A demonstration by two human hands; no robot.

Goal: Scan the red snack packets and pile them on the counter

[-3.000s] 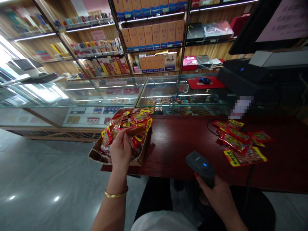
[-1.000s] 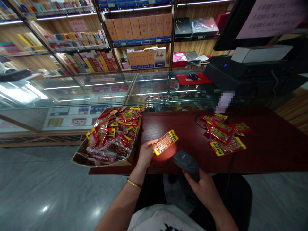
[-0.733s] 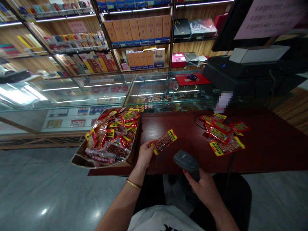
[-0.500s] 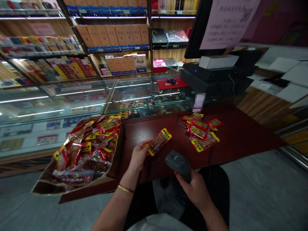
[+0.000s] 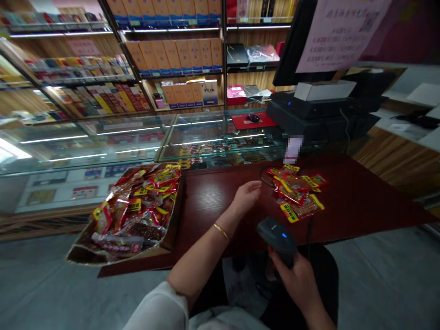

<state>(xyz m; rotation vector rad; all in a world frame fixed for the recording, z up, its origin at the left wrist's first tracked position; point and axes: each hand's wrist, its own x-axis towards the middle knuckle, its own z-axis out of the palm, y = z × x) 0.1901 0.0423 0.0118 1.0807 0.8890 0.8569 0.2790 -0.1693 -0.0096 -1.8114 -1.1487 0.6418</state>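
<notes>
My left hand (image 5: 247,196) reaches over the table just left of a pile of red and yellow snack packets (image 5: 298,185). Its fingers are stretched forward, with nothing visible in them. My right hand (image 5: 297,277) is wrapped round the handle of a dark grey barcode scanner (image 5: 277,236), whose blue light is lit. The scanner's head hangs over the table's front edge, pointing up and left. On the left, an open cardboard box (image 5: 174,222) holds many similar packets (image 5: 165,176), some in clear wrapping.
Behind the dark red table (image 5: 206,201) runs a glass display counter (image 5: 137,142). A black monitor (image 5: 292,50) and a mouse (image 5: 253,118) on a red pad stand at the back. A cable (image 5: 310,231) crosses the table's front edge. Shelves of boxes (image 5: 172,57) line the wall.
The packet my left hand held has left it and lies on the pile, where the top packets have shifted. That hand has moved right; the scanner's blue light now shows.
</notes>
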